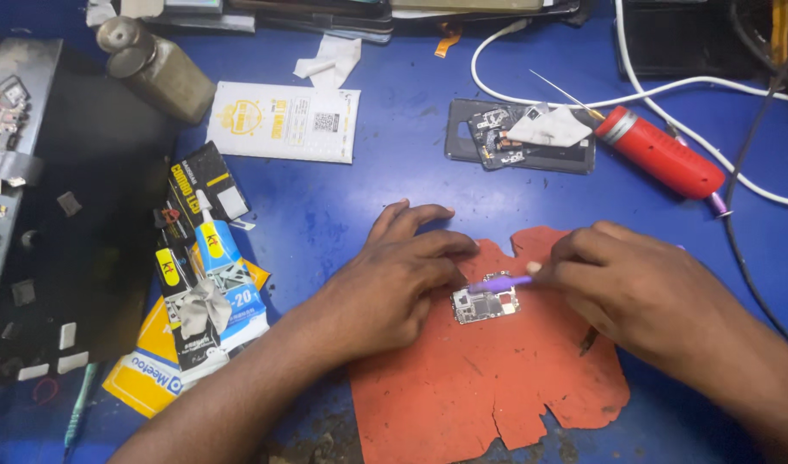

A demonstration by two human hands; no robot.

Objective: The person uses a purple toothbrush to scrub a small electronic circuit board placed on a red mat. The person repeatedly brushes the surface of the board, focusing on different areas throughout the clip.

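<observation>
A small phone circuit board [485,304] lies on a ragged red-orange mat [497,378] on the blue table. My left hand [394,283] rests on the mat with its fingertips pressing the board's left edge. Pinched in the fingers of my right hand [626,288] is a thin purple tool [499,282], which reaches left over the top of the board. The tool's tip lies close to my left fingertips.
A red soldering tool [660,153] with a white cable [531,94] lies at the back right, beside an opened phone body [518,137]. A glue tube [213,236] and packets [282,120] sit at the left, a grey bottle [157,69] behind them.
</observation>
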